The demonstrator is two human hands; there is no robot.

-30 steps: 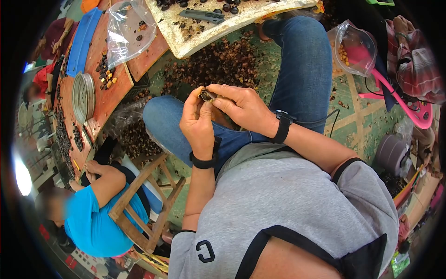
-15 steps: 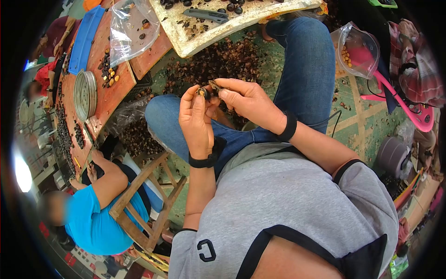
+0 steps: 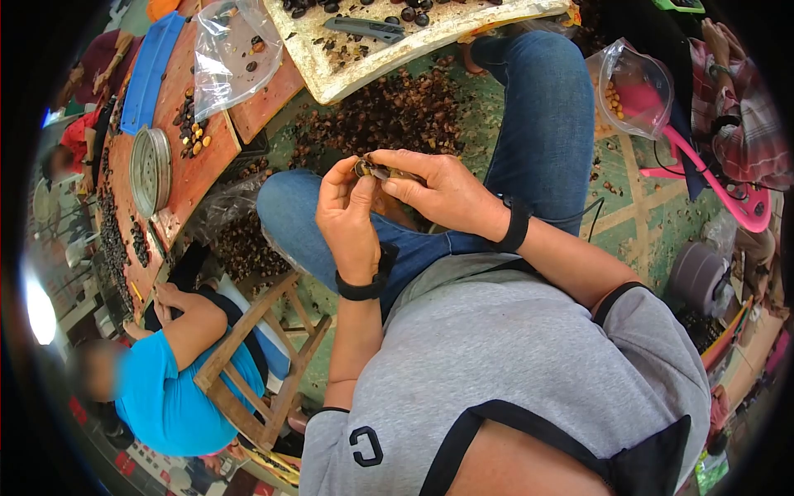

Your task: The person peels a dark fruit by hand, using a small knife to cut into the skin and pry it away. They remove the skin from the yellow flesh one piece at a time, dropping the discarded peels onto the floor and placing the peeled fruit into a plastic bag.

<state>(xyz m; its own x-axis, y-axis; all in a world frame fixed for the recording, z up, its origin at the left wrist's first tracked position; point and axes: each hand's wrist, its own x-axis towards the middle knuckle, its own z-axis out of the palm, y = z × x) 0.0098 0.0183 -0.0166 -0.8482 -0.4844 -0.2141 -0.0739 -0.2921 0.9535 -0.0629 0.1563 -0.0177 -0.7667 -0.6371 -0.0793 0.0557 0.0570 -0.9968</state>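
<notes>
My left hand point(image 3: 351, 219) pinches a small dark-shelled nut point(image 3: 361, 168) between thumb and fingertips, above the gap between my knees. Yellowish flesh shows on part of the nut. My right hand point(image 3: 451, 190) is closed on a small knife point(image 3: 379, 173), its short greyish blade against the nut; the handle is mostly hidden by the fingers. Both hands meet at the fingertips. Dark shell pieces point(image 3: 389, 112) lie thickly on the floor beyond them.
A whitish foam tray point(image 3: 335, 81) ahead bears dark nuts and a grey box cutter point(image 3: 364, 29). At left, a reddish table point(image 3: 211, 161) holds a blue tray point(image 3: 153, 74), a plastic bag point(image 3: 236, 66) and a round metal tin point(image 3: 150, 172). A person in blue point(image 3: 178, 388) sits near a wooden chair point(image 3: 265, 364).
My right hand has moved slightly left, bringing the blade onto the nut. The nut has turned in my left fingers, so less yellow shows. The seated person's hands have shifted.
</notes>
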